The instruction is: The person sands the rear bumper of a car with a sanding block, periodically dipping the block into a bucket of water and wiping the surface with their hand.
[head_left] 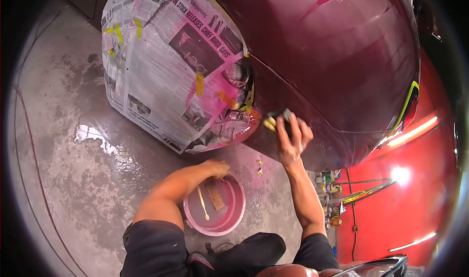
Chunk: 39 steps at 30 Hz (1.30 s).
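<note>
In the head view, we find the right hand (pixel 291 137) curled around a small pad (pixel 269 124) at the panel (pixel 322 147), beyond the basin (pixel 236 221) and to its right. The left hand (pixel 216 169) is at the basin's far rim; blur prevents us telling whether it grasps anything. We judge that grit under the pad could scratch the panel, and water could loosen the paper (pixel 156 76) beyond the basin. The panel is curved, glossy maroon; the paper, creased, taped, pink-stained newsprint; the basin, round and pink, containing cloudy liquid, a thin stick (pixel 202 203) and a rectangular block (pixel 215 195).
</note>
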Available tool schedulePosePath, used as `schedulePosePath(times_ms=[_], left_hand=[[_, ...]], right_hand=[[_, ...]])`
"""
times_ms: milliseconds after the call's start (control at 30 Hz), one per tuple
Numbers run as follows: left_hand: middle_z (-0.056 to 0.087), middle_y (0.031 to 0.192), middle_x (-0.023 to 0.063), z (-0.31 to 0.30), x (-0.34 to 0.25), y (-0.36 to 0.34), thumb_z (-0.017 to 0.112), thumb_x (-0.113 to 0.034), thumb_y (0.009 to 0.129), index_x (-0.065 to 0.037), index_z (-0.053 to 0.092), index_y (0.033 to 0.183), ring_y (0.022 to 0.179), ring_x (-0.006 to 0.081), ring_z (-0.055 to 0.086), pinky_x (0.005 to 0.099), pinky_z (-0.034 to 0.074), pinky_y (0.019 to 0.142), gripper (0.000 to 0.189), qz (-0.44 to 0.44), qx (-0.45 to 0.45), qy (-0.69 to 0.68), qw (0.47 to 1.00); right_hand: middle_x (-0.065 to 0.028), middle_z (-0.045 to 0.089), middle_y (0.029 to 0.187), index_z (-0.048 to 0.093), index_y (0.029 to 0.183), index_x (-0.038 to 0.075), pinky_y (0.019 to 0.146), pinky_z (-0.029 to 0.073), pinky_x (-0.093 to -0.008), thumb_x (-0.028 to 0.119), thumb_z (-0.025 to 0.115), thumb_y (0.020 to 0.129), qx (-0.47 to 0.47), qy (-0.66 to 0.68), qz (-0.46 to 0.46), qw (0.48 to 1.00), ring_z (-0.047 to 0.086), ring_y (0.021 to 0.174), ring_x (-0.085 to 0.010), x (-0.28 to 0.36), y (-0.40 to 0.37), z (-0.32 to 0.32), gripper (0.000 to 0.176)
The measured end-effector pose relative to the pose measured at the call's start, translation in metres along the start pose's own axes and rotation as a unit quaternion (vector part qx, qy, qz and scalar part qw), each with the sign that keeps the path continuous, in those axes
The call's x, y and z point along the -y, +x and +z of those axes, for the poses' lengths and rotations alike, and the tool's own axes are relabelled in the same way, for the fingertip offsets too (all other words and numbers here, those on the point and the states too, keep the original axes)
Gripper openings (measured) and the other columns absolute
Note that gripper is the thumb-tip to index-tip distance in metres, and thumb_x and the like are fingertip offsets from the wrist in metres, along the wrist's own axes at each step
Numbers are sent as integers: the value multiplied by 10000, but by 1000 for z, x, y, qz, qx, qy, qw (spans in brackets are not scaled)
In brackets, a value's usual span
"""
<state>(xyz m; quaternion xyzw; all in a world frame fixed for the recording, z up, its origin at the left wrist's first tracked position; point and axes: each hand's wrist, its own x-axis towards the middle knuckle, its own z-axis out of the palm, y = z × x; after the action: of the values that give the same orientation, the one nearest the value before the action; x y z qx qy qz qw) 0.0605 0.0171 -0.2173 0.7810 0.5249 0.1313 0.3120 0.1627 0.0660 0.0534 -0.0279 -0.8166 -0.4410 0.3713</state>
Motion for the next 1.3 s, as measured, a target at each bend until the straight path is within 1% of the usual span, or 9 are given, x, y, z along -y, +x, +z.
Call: schedulePosePath(times_ms=[200, 333, 400, 533, 667, 867, 1000, 1200, 1300], left_hand=[[716, 1102, 192, 21, 23, 19, 573, -404, 962, -83, 731, 1081, 1046, 365, 686, 477, 557, 850, 377, 48, -7, 13, 999], [727, 1040, 190, 19, 13, 2, 568, -414, 969, -71, 730, 1048, 996, 361, 701, 492, 560, 802, 387, 7, -63, -43, 997], [731, 1022, 184, 21, 12, 1, 570, -414, 969, -67, 727, 1044, 980, 360, 705, 495, 560, 788, 388, 24, -107, -31, 993], [736, 1019, 162, 28, 16, 16, 584, -401, 963, -76, 719, 1069, 954, 364, 709, 497, 564, 769, 368, 37, -47, -23, 998], [737, 1013, 158, 45, 28, 28, 603, -365, 958, -71, 716, 1063, 941, 348, 718, 490, 569, 757, 332, 30, -110, -52, 992], [735, 1035, 163, 20, 16, 8, 573, -348, 963, -67, 698, 1104, 965, 343, 718, 485, 574, 771, 339, 7, -29, -76, 997], [724, 1083, 176, 13, 11, -12, 498, -381, 988, -52, 673, 1166, 1008, 343, 708, 475, 573, 811, 413, 39, -81, 30, 996], [691, 1184, 190, 11, 5, -11, 680, -291, 881, -28, 643, 1201, 1098, 350, 674, 462, 568, 871, 416, 3, -116, -5, 993], [693, 1185, 185, -4, -2, -26, 705, -188, 841, -23, 619, 1238, 1100, 352, 674, 459, 566, 884, 438, 12, -30, -11, 999]], right_hand=[[-71, 609, 1368, 729, 1207, 171, 976, 405, -430, 77, 680, 738, -10, 22, -50, 998, 557, 1189, -267, 39, 142, 35, 481], [-29, 673, 1293, 783, 1083, 181, 936, 421, -392, 118, 748, 778, -29, -12, -26, 999, 605, 1112, -234, 18, 44, 25, 313], [-89, 637, 1337, 758, 1157, 147, 969, 401, -420, 97, 729, 708, 12, 7, -37, 999, 574, 1166, -266, 23, 63, 18, 453], [-91, 625, 1333, 749, 1145, 133, 965, 403, -434, 66, 718, 748, -10, 23, -20, 999, 575, 1157, -278, 45, 157, 31, 404], [-104, 644, 1311, 758, 1147, 151, 970, 422, -423, 80, 739, 770, -25, -9, -22, 999, 577, 1163, -288, 22, 56, 24, 384], [-121, 618, 1338, 740, 1147, 108, 982, 390, -426, 34, 719, 720, -25, 23, 34, 999, 568, 1162, -278, 51, 157, 35, 434], [-143, 613, 1335, 747, 1148, 99, 972, 416, -423, -25, 725, 670, -35, 20, 32, 999, 563, 1155, -291, 33, 73, 27, 494], [-145, 618, 1337, 743, 1143, 96, 971, 405, -426, 4, 737, 687, -41, 36, 23, 998, 586, 1114, -293, 41, 128, 32, 465], [-141, 621, 1336, 743, 1152, 100, 972, 406, -423, -2, 714, 693, 3, 25, 22, 999, 586, 1127, -286, 35, 115, 19, 471]])
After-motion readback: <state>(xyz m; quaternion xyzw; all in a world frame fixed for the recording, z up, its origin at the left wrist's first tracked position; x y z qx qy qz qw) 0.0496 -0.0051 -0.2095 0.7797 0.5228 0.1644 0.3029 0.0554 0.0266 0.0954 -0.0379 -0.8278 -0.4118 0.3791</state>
